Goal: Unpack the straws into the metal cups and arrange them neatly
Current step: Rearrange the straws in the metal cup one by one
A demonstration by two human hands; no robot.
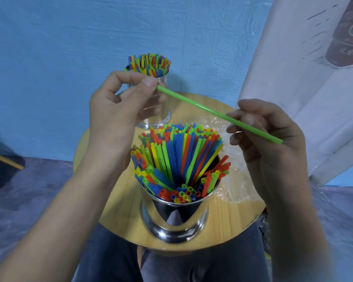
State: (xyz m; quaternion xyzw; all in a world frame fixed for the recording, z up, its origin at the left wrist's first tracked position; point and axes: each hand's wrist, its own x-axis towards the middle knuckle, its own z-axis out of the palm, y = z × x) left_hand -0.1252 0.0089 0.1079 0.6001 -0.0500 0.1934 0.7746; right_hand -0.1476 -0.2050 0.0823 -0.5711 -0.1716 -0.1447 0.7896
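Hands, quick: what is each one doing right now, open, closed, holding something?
Left hand: closed, pinching one end of the green straw.
Right hand: closed, fingers gripping the same green straw near its other end.

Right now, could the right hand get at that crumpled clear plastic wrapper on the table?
Probably yes: the right hand hovers just above the plastic wrapper with nothing between, but its fingers are pinching the green straw, which it would need to release first.

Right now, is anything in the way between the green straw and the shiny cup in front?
Nothing solid. The green straw is held in the air by the left hand and right hand over the near metal cup, but that cup is crowded with straws.
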